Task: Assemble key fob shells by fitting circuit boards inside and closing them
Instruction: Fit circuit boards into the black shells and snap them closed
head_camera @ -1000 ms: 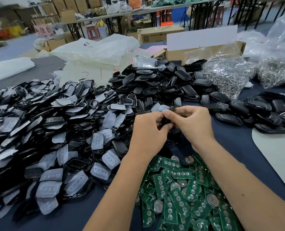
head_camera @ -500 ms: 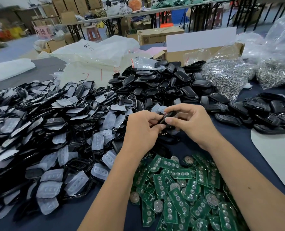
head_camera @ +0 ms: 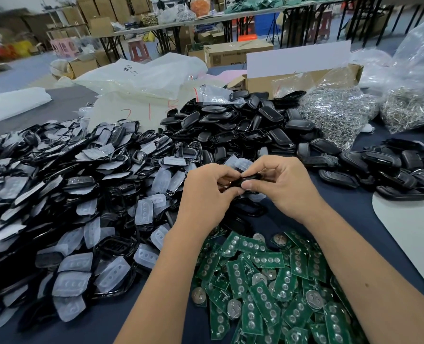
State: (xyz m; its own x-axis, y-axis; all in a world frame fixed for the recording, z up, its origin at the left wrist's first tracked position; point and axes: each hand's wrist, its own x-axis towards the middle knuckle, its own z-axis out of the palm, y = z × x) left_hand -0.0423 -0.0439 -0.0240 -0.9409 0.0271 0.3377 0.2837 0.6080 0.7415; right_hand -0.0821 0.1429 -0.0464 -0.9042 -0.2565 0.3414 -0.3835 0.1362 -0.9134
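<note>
1. Right now, head view: the left hand (head_camera: pixel 207 192) and right hand (head_camera: pixel 278 184) meet over the desk (head_camera: pixel 302 219), each pinching one black key fob shell (head_camera: pixel 245 180) between curled fingers.
2. The shell's long axis runs left to right, one end in each hand; neither is nearer.
3. Green circuit boards (head_camera: pixel 268 281) lie near, below the wrists; loose shell halves (head_camera: pixel 243 125) are heaped far behind, more with pale pads (head_camera: pixel 82 194) to the left.
4. Behind, a blurred storeroom of cartons.
</note>
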